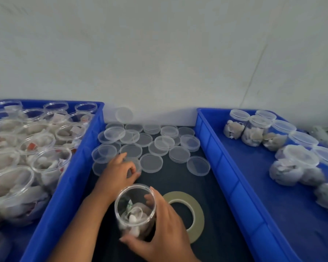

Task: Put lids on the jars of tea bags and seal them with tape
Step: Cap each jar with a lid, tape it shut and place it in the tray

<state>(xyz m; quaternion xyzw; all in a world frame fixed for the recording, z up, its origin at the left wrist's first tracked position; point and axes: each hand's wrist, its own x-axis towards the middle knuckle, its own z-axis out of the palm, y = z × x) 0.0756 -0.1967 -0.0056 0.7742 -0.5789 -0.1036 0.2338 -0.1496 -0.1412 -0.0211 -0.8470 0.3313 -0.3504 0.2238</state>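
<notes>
**Pinched lid lies just beyond the jar mouth**

Left hand [119, 172] out among the loose lids [159, 142], fingertips [133, 170] pinching the near edge of one lid [137, 164] lying flat. Right hand [169, 224] wrapped round the open jar [134, 205], fingers curled on its wall. Jar about upright, mouth up, close behind the left fingertips, towards the body. Probably a short lift and carry back, lid kept level. Nothing between lid and mouth. Tape roll [186, 214] partly under the right hand. Left bin [74, 167] of unlidded jars outboard of the left fingers, right bin [225, 167] of capped jars well beyond the right.
</notes>
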